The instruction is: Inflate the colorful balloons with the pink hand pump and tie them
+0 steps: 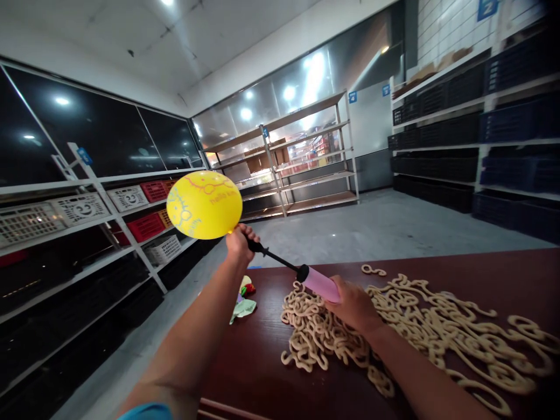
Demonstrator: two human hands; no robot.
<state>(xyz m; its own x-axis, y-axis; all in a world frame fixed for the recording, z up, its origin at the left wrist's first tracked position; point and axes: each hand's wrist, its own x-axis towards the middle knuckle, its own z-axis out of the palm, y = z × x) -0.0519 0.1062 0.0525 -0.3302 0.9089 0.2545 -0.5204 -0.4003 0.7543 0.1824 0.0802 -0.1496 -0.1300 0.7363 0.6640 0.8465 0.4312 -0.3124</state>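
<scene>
A yellow balloon point(204, 205) with printed lines is inflated and held up above the left end of a dark red table point(271, 373). My left hand point(240, 243) is closed around the balloon's neck where it meets the black nozzle of a hand pump. My right hand point(355, 304) is wrapped around the pink barrel of the pump point(318, 283), over a pile of beige S-shaped hooks point(420, 332).
A few limp balloons point(245, 297) lie on the table near its left edge. Shelves with white and red baskets point(126, 201) line the left wall. Empty racks point(301, 157) stand at the back, and dark crates point(490, 134) fill the shelves at right. Grey floor lies between.
</scene>
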